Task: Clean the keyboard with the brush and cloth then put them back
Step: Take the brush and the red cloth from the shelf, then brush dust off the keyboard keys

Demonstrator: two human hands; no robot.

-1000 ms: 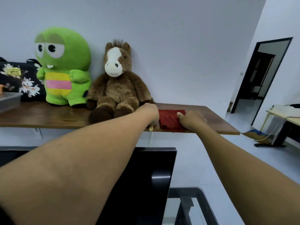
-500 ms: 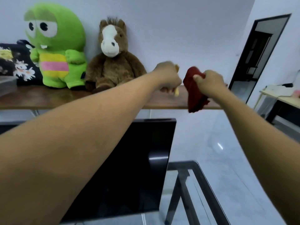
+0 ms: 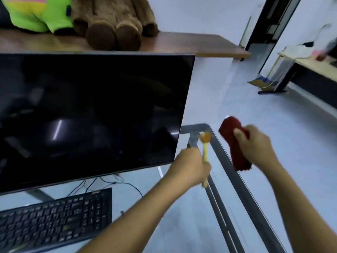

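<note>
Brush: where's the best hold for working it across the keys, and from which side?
Grip the pale handle of the brush mid-shaft, coming from the butt end, as the left hand does now. The shaft is slim and straight, so fingers wrap it fully, and the orange bristle head stays free at the far end to reach the keyboard. The view is blurred, so finer detail is unclear.

Cloth (image 3: 235, 145): dark red. Brush (image 3: 205, 145): pale yellow handle, orange head. Keyboard (image 3: 54, 218): black. Monitor (image 3: 87, 114): black. Shelf (image 3: 191, 44): brown wood grain.
</note>
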